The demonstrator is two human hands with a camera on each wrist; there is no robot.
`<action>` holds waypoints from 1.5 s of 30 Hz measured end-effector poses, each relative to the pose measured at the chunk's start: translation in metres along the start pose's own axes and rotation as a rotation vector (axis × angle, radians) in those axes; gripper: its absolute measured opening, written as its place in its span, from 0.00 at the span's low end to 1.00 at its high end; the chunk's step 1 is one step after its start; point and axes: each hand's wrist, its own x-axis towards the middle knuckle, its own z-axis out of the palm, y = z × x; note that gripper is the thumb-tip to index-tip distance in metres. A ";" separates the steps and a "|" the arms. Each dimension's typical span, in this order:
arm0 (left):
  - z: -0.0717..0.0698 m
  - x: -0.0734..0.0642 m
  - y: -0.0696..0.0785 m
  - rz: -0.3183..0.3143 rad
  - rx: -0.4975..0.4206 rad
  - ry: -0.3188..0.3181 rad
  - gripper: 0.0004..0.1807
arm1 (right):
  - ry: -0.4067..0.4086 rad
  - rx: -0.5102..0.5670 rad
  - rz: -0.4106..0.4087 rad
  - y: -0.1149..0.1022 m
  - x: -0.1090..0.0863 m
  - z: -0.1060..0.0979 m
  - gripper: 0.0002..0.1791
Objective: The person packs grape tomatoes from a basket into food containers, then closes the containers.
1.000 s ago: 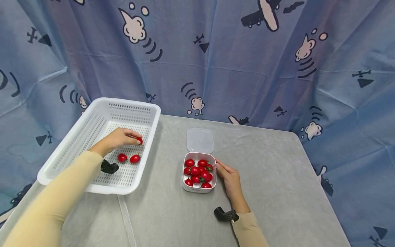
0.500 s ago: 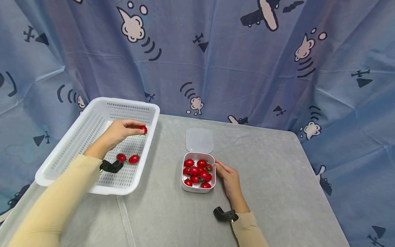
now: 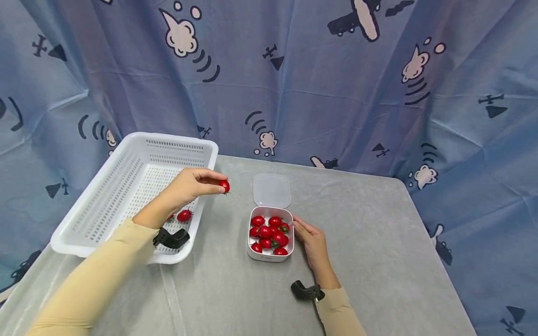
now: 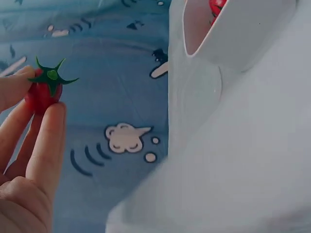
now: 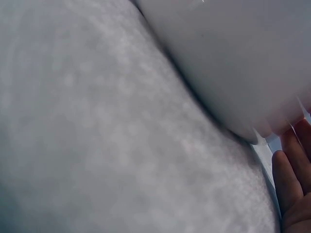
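Between the thumb and fingertips of my left hand [image 3: 189, 185], a red cherry tomato [image 3: 224, 186] is pinched above the table, just past the basket's right rim. Its green leafy stem end shows in the left wrist view, where the same tomato [image 4: 44, 96] faces the camera. A small white box [image 3: 269, 258] holds several cherry tomatoes [image 3: 265, 232]. My right hand [image 3: 312, 242] rests against the box's right side; in the right wrist view its straight fingers [image 5: 287, 179] touch the box wall [image 5: 233, 63]. The right thumb is out of that view.
A white perforated basket [image 3: 96, 205] stands at the left; another cherry tomato [image 3: 184, 215] lies in it, with one partly hidden by the left wrist. A translucent lid [image 3: 272, 190] lies flat behind the box. A blue patterned curtain [image 3: 311, 102] hangs along the table's [image 3: 370, 233] back.
My left hand has lifted the pinched tomato out of the basket and carried it right, over its rim. The right hand and the box have stayed in place.
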 end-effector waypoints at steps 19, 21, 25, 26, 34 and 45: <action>0.071 -0.001 0.018 0.031 -0.055 -0.107 0.19 | -0.007 -0.029 -0.010 0.000 -0.001 0.000 0.21; 0.079 -0.001 0.018 0.033 -0.057 -0.105 0.19 | -0.011 -0.025 -0.012 0.000 -0.001 0.000 0.21; 0.094 -0.001 0.016 0.036 -0.074 -0.106 0.18 | -0.010 -0.032 -0.015 -0.001 -0.001 0.000 0.21; 0.097 -0.001 0.016 0.036 -0.080 -0.106 0.18 | -0.009 -0.038 -0.015 -0.001 -0.001 0.000 0.21; 0.125 -0.009 0.016 0.038 -0.090 -0.053 0.17 | -0.006 -0.022 -0.023 0.000 0.000 -0.001 0.21; 0.146 0.003 -0.011 0.078 0.030 0.080 0.14 | 0.001 -0.043 -0.018 0.000 -0.001 -0.001 0.21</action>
